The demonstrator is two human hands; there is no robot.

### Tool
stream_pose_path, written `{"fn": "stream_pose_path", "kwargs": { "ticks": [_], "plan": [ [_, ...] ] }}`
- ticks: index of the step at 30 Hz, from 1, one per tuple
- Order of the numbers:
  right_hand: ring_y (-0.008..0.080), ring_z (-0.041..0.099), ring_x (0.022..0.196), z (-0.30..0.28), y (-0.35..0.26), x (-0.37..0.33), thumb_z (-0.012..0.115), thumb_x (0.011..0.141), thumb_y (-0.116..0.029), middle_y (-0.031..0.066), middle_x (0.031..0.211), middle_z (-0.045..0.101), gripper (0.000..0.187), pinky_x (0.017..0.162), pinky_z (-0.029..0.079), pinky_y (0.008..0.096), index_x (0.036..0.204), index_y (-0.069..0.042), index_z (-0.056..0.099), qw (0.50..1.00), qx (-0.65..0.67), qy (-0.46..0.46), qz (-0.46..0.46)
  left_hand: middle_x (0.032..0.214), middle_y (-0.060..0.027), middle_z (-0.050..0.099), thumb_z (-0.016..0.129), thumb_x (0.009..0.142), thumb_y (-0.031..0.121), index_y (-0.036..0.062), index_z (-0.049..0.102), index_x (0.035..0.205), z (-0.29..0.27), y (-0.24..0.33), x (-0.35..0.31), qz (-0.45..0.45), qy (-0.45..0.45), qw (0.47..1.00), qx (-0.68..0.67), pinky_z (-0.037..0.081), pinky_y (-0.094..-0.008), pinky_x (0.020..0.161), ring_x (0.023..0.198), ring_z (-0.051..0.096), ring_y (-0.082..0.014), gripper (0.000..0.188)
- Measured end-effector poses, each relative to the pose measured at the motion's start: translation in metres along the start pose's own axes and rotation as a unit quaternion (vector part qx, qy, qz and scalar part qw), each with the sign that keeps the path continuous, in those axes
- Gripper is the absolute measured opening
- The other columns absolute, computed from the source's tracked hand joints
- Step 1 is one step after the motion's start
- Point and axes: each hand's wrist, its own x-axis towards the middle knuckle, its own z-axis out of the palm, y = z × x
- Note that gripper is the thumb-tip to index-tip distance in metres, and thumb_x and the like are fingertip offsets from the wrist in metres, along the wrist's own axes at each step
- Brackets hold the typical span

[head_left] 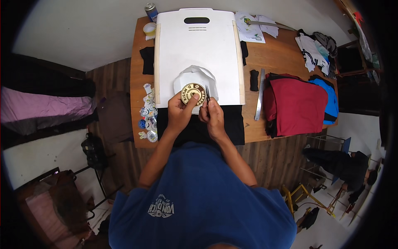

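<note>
My left hand (179,114) grips a round gold-and-black printed piece (191,88), its thumb lying across the middle of the disc. Around and behind the disc spreads crumpled, whitish translucent sheet (190,74). Close by on the right, my right hand (212,119) is closed on a slim, dark, pointed tool (207,92), held upright against the disc's right edge; its kind is too small to make out. Both hands are over the near edge of a white panel (197,50) with a dark handle slot. Black cloth (230,126) shows beneath the panel.
The panel rests on a wooden table (282,54). Right of it lie a metal ruler (260,95), a rolled black item (254,80) and folded red cloth (296,103). Cut-out stickers (148,112), a tape roll (149,29) and a can (151,12) are on the left.
</note>
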Motion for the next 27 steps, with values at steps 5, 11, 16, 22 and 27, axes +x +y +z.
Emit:
{"fn": "stream_pose_path", "kwargs": {
  "ticks": [5, 11, 16, 22, 27],
  "plan": [
    [0.0052, 0.031, 0.052, 0.0, -0.002, 0.003, 0.042, 0.098, -0.026, -0.0016, 0.061, 0.036, 0.021, 0.046, 0.026, 0.0202, 0.089, -0.007, 0.043, 0.998, 0.034, 0.046, -0.008, 0.091, -0.0058, 0.064, 0.059, 0.088, 0.005, -0.0053, 0.06, 0.1, -0.001, 0.0, 0.0, -0.002, 0.005, 1.0, -0.003, 0.048, -0.0203, 0.071, 0.081, 0.059, -0.0081, 0.016],
    [0.0094, 0.055, 0.067, 0.003, -0.005, 0.011, 0.061, 0.086, -0.002, 0.0077, 0.082, 0.056, 0.028, 0.063, 0.047, 0.0213, 0.087, -0.008, 0.033, 0.985, -0.007, 0.165, -0.044, 0.092, -0.0059, 0.064, 0.059, 0.088, 0.005, -0.0056, 0.06, 0.102, -0.004, 0.0, -0.002, -0.004, -0.023, 1.0, 0.001, 0.048, -0.0207, 0.072, 0.081, 0.059, -0.0081, 0.018],
    [0.0114, 0.057, 0.072, 0.0, -0.009, 0.015, 0.063, 0.084, 0.001, 0.0123, 0.086, 0.061, 0.033, 0.068, 0.049, 0.0236, 0.086, -0.008, 0.031, 0.994, -0.024, 0.088, -0.053, 0.095, -0.0067, 0.064, 0.06, 0.088, 0.005, -0.0061, 0.06, 0.104, -0.011, -0.001, -0.003, -0.05, -0.062, 0.997, 0.016, 0.049, -0.0208, 0.074, 0.084, 0.06, -0.0089, 0.02],
    [0.0113, 0.057, 0.071, -0.005, -0.012, 0.023, 0.063, 0.084, -0.001, 0.0115, 0.082, 0.062, 0.032, 0.068, 0.048, 0.0245, 0.085, -0.009, 0.032, 0.993, -0.067, 0.089, -0.025, 0.096, -0.0069, 0.064, 0.06, 0.088, 0.006, -0.0061, 0.059, 0.106, -0.018, -0.005, -0.001, -0.066, -0.056, 0.996, 0.009, 0.048, -0.0208, 0.075, 0.085, 0.06, -0.0092, 0.021],
    [0.0114, 0.057, 0.072, -0.007, -0.013, 0.028, 0.063, 0.085, -0.002, 0.0118, 0.083, 0.063, 0.031, 0.067, 0.047, 0.0248, 0.083, -0.009, 0.032, 0.992, -0.09, 0.082, -0.013, 0.095, -0.007, 0.064, 0.06, 0.088, 0.007, -0.0062, 0.06, 0.105, -0.02, -0.008, -0.001, -0.039, -0.022, 0.999, 0.012, 0.049, -0.0214, 0.075, 0.086, 0.06, -0.0094, 0.022]
  ]
}}
